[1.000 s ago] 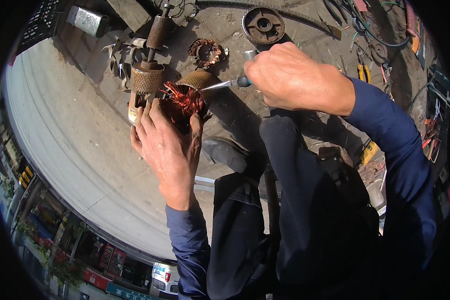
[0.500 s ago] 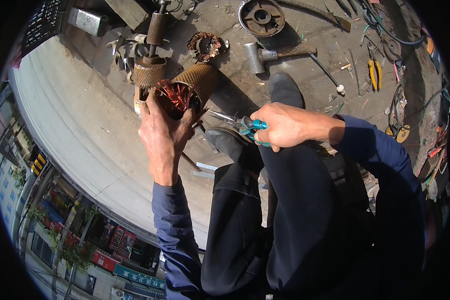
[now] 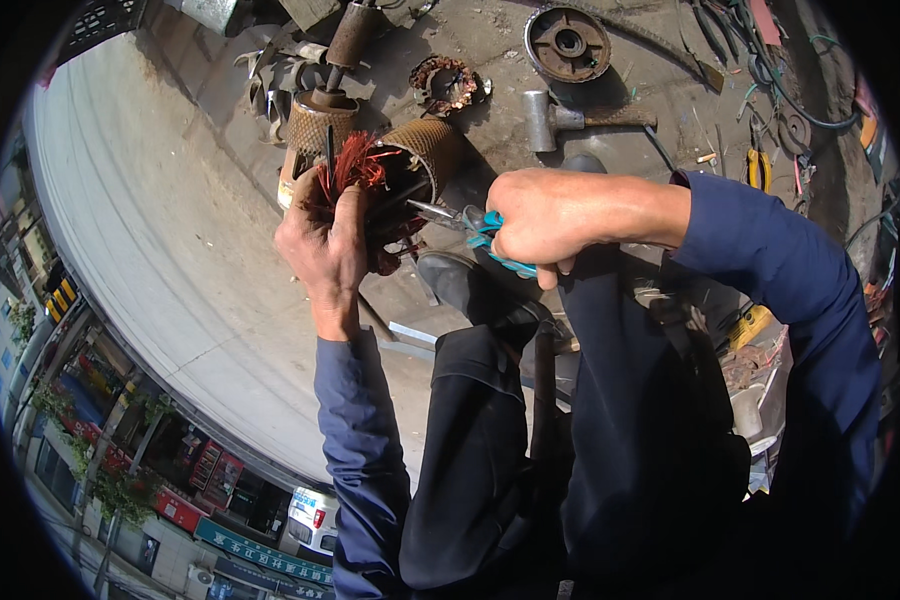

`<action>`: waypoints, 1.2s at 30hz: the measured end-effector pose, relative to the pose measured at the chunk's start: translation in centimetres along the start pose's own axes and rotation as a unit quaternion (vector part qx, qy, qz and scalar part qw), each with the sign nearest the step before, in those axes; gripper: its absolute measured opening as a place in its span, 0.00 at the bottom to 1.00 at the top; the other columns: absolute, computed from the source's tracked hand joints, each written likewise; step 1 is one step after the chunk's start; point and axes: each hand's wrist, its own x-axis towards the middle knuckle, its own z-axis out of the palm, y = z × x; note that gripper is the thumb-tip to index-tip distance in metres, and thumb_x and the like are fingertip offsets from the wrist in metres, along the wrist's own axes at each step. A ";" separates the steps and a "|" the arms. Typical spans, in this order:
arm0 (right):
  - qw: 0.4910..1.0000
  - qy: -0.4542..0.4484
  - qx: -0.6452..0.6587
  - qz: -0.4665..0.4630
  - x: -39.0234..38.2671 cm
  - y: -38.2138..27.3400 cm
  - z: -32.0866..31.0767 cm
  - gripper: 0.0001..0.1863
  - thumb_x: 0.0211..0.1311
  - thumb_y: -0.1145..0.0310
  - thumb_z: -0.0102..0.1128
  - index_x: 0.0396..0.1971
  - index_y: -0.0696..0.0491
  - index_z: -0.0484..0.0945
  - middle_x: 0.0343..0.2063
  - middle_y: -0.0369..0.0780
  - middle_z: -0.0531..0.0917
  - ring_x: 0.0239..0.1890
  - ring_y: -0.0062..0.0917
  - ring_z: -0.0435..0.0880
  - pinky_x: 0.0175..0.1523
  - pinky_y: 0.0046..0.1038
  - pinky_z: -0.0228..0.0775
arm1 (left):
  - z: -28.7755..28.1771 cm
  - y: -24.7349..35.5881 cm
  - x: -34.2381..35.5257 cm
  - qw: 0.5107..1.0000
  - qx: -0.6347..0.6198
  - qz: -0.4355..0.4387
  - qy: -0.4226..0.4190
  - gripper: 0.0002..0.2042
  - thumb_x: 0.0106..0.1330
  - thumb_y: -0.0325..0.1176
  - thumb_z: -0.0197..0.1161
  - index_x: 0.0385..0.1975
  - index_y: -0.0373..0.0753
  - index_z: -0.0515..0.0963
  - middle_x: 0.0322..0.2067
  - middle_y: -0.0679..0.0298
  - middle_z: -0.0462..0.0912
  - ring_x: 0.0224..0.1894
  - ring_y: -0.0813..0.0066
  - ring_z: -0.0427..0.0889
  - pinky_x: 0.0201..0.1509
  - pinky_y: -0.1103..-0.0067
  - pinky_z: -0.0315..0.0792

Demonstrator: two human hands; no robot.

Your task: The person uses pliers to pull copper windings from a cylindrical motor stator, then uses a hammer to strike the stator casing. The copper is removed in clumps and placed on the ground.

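Observation:
My left hand (image 3: 322, 250) is closed around a frayed bundle of copper wire (image 3: 358, 165), its reddish strands fanning up past my thumb. Whatever lies in the palm is hidden. In my right hand (image 3: 575, 215) are long-nose pliers (image 3: 480, 225) with teal handles. Their tips lie beside the dark mass under the bundle; whether they grip a strand I cannot tell. Just behind the bundle leans a rusty cylinder with a diamond-patterned surface (image 3: 425, 145), its dark opening facing me. A similar patterned cylinder (image 3: 320, 125) stands to its left with a shaft on top.
Beyond lie a ring of copper windings (image 3: 448, 85), a round metal end cover (image 3: 567, 45) and a hammer (image 3: 542, 122). Yellow-handled pliers (image 3: 758, 170) and cables (image 3: 805, 110) are at the right. My shoe (image 3: 460, 285) and knees are below my hands; a pale road curves along the left.
The pliers have moved in close to the wire bundle, and my right hand has turned. The copper strands now point more upward in my left hand. The whole view has shifted slightly.

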 end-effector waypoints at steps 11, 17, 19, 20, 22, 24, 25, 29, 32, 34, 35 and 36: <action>0.994 -0.024 0.038 0.103 1.1 -3.2 -0.3 0.15 0.72 0.71 0.51 0.39 0.68 0.83 0.34 0.55 0.93 0.25 0.32 0.88 0.34 0.34 0.85 | -1.2 0.2 0.8 0.998 0.020 0.034 -0.049 0.14 0.64 0.28 0.71 0.49 0.30 0.86 0.32 0.54 0.92 0.32 0.69 0.90 0.42 0.74 0.82; 0.992 -0.014 0.062 0.110 3.3 -4.1 0.4 0.15 0.69 0.72 0.51 0.38 0.69 0.83 0.31 0.57 0.91 0.22 0.33 0.88 0.28 0.35 0.82 | -1.2 0.9 0.6 0.996 0.056 0.042 -0.056 0.16 0.66 0.30 0.71 0.51 0.30 0.85 0.36 0.54 0.93 0.37 0.70 0.92 0.47 0.75 0.83; 0.991 0.004 0.087 0.101 4.3 -4.5 0.5 0.13 0.67 0.73 0.53 0.35 0.68 0.83 0.30 0.52 0.90 0.25 0.32 0.88 0.29 0.35 0.81 | -1.2 0.9 0.6 0.995 0.072 0.054 -0.048 0.16 0.66 0.30 0.71 0.51 0.30 0.86 0.35 0.54 0.93 0.36 0.68 0.92 0.46 0.74 0.82; 0.992 0.013 0.093 0.083 4.7 -4.6 0.6 0.12 0.66 0.74 0.54 0.33 0.67 0.83 0.29 0.50 0.89 0.27 0.32 0.88 0.31 0.36 0.82 | -1.1 0.9 0.5 0.994 0.078 0.064 -0.042 0.16 0.66 0.31 0.71 0.50 0.31 0.86 0.35 0.54 0.93 0.36 0.68 0.92 0.46 0.74 0.82; 0.990 0.018 0.122 0.062 4.9 -4.2 1.2 0.09 0.65 0.74 0.55 0.32 0.64 0.81 0.30 0.48 0.88 0.32 0.31 0.88 0.40 0.40 0.85 | -1.0 0.7 0.5 0.995 0.070 0.058 -0.039 0.16 0.65 0.31 0.72 0.50 0.32 0.86 0.34 0.54 0.92 0.35 0.66 0.91 0.45 0.73 0.82; 0.972 -0.004 0.228 0.063 4.5 -3.0 1.9 0.07 0.66 0.74 0.56 0.29 0.60 0.79 0.35 0.48 0.85 0.40 0.32 0.87 0.53 0.48 0.85 | -1.0 0.5 0.5 0.994 0.077 0.066 -0.032 0.15 0.65 0.31 0.71 0.49 0.32 0.86 0.34 0.54 0.92 0.35 0.67 0.91 0.45 0.73 0.82; 0.949 -0.021 0.310 0.060 4.2 -2.2 2.3 0.07 0.67 0.73 0.57 0.29 0.60 0.79 0.38 0.49 0.85 0.40 0.33 0.87 0.52 0.48 0.84 | -0.9 0.4 0.5 0.995 0.073 0.067 -0.030 0.15 0.65 0.31 0.71 0.49 0.32 0.86 0.34 0.54 0.92 0.35 0.67 0.91 0.45 0.73 0.82; 0.842 -0.077 0.534 0.022 4.7 0.4 5.4 0.09 0.72 0.69 0.60 0.42 0.61 0.79 0.37 0.42 0.81 0.33 0.28 0.81 0.37 0.35 0.75 | -0.9 0.3 0.4 0.996 0.064 0.063 -0.028 0.15 0.66 0.31 0.71 0.49 0.31 0.86 0.34 0.54 0.92 0.35 0.67 0.91 0.44 0.73 0.82; 0.773 -0.143 0.618 -0.001 6.0 2.0 7.6 0.14 0.81 0.62 0.60 0.46 0.59 0.79 0.30 0.32 0.77 0.26 0.14 0.69 0.27 0.21 0.59 | -0.9 0.4 0.4 0.996 0.063 0.053 -0.035 0.15 0.66 0.31 0.71 0.50 0.31 0.86 0.34 0.54 0.92 0.35 0.67 0.91 0.45 0.73 0.82; 0.815 -0.084 0.572 -0.025 6.7 2.7 8.7 0.13 0.80 0.63 0.60 0.45 0.60 0.78 0.29 0.33 0.78 0.26 0.19 0.73 0.30 0.27 0.65 | -1.0 0.5 0.4 0.996 0.064 0.053 -0.035 0.16 0.66 0.31 0.71 0.51 0.30 0.86 0.35 0.53 0.92 0.36 0.67 0.91 0.47 0.73 0.82; 0.922 0.061 0.366 -0.114 6.8 2.8 9.2 0.14 0.79 0.63 0.61 0.45 0.61 0.78 0.29 0.36 0.78 0.27 0.22 0.75 0.33 0.30 0.70 | -1.0 0.6 0.4 0.996 0.065 0.056 -0.033 0.16 0.66 0.31 0.72 0.51 0.30 0.86 0.36 0.53 0.92 0.37 0.66 0.91 0.47 0.73 0.82; 0.961 0.194 0.124 -0.154 6.8 2.9 9.6 0.15 0.78 0.63 0.61 0.45 0.62 0.77 0.29 0.38 0.79 0.28 0.26 0.78 0.35 0.34 0.74 | -1.0 0.6 0.4 0.995 0.067 0.061 -0.030 0.16 0.66 0.30 0.72 0.51 0.30 0.86 0.36 0.53 0.93 0.37 0.66 0.91 0.48 0.73 0.82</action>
